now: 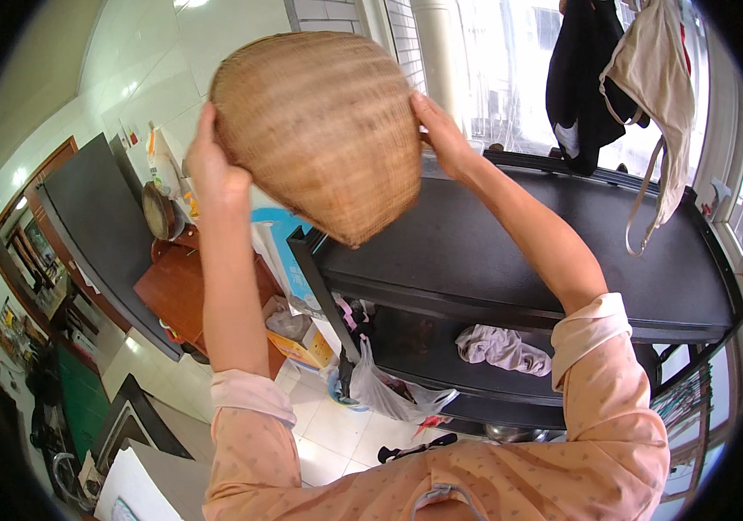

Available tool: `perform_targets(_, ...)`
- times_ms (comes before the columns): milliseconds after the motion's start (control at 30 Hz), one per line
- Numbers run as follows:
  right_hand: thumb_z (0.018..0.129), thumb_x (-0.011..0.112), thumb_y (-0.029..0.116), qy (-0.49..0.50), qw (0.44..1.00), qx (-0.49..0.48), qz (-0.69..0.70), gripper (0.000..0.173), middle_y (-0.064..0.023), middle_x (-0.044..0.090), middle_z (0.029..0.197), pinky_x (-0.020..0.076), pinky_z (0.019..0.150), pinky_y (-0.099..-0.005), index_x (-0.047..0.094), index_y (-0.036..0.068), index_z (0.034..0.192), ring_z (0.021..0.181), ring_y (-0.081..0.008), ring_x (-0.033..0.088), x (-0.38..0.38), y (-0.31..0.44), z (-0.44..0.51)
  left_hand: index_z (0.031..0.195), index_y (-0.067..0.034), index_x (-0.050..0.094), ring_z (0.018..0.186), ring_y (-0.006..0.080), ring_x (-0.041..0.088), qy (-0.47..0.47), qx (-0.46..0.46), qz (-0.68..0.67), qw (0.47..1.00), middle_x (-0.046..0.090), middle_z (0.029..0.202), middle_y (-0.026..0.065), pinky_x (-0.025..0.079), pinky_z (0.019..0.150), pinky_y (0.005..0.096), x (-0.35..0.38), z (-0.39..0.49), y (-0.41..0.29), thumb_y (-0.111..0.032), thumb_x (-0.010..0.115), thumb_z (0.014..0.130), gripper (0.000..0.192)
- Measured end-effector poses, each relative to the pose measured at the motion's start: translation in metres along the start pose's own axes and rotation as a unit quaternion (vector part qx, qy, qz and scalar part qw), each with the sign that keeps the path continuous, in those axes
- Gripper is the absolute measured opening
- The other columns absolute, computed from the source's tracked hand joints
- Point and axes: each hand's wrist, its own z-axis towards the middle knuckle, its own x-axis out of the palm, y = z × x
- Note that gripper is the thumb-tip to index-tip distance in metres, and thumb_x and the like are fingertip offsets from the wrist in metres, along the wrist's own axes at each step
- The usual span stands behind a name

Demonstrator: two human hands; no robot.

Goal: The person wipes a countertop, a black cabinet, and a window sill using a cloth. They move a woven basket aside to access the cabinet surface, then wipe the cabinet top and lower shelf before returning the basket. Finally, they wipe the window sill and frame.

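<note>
A woven bamboo basket (326,130) is held up in front of me between both hands, its rounded outer side facing me and its tip pointing down. My left hand (218,156) grips its left edge. On the opposite edge, my right hand (440,133) has its thumb against the weave; its other fingers are mostly hidden behind. The basket is slightly blurred. Below and to the right of it lies the black top shelf (515,241) of a metal rack, which the basket partly covers from view.
Dark and beige garments (655,84) hang before the window above the rack. A crumpled cloth (503,350) lies on the lower shelf, with a plastic bag (391,391) hanging at its left. A brown wooden cabinet (173,286) and an open carton (309,348) stand left.
</note>
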Motion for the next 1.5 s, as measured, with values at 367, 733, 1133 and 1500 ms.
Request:
perform_targets(367, 0.098, 0.040, 0.049, -0.127, 0.990, 0.036, -0.049, 0.070, -0.0175, 0.035, 0.148, 0.0267, 0.111, -0.0353, 0.026, 0.002, 0.147, 0.136, -0.0263, 0.033, -0.021, -0.025, 0.019, 0.109, 0.006, 0.058, 0.097, 0.0222, 0.060, -0.015, -0.005, -0.060, 0.998, 0.062, 0.109, 0.0115, 0.050, 0.084, 0.0372, 0.008, -0.032, 0.096, -0.019, 0.058, 0.092, 0.030)
perform_targets(733, 0.097, 0.039, 0.048, -0.216, 0.937, -0.126, -0.243, 0.070, -0.0287, 0.039, 0.140, 0.0272, 0.110, -0.0395, 0.036, -0.007, 0.139, 0.132, -0.0387, 0.036, -0.011, -0.059, 0.067, 0.082, -0.004, 0.054, 0.076, 0.0117, 0.049, 0.019, 0.037, 0.012, 0.999, 0.054, 0.082, 0.0014, 0.045, 0.071, 0.0296, 0.013, -0.011, 0.118, -0.027, 0.063, 0.091, 0.027)
perform_targets(1133, 0.097, 0.042, 0.045, -0.248, 0.910, -0.149, -0.296, 0.065, -0.0286, 0.043, 0.135, 0.0257, 0.108, -0.0460, 0.039, -0.006, 0.136, 0.127, -0.0424, 0.037, 0.014, -0.071, 0.058, 0.129, 0.004, 0.044, 0.118, 0.0290, 0.045, -0.020, 0.101, 0.316, 0.943, 0.048, 0.127, 0.0192, 0.036, 0.099, 0.0430, -0.009, -0.002, 0.102, -0.037, 0.050, 0.094, 0.054)
perform_targets(1500, 0.094, 0.047, 0.049, -0.213, 0.943, -0.092, -0.241, 0.075, -0.0295, 0.035, 0.142, 0.0218, 0.111, -0.0441, 0.032, -0.009, 0.140, 0.132, -0.0404, 0.033, 0.003, -0.077, 0.024, 0.145, -0.024, 0.038, 0.143, 0.0359, 0.017, 0.289, 0.339, 0.786, 0.429, 0.025, 0.153, 0.0146, 0.012, 0.108, 0.0677, 0.037, -0.010, 0.076, -0.072, 0.052, 0.079, 0.083)
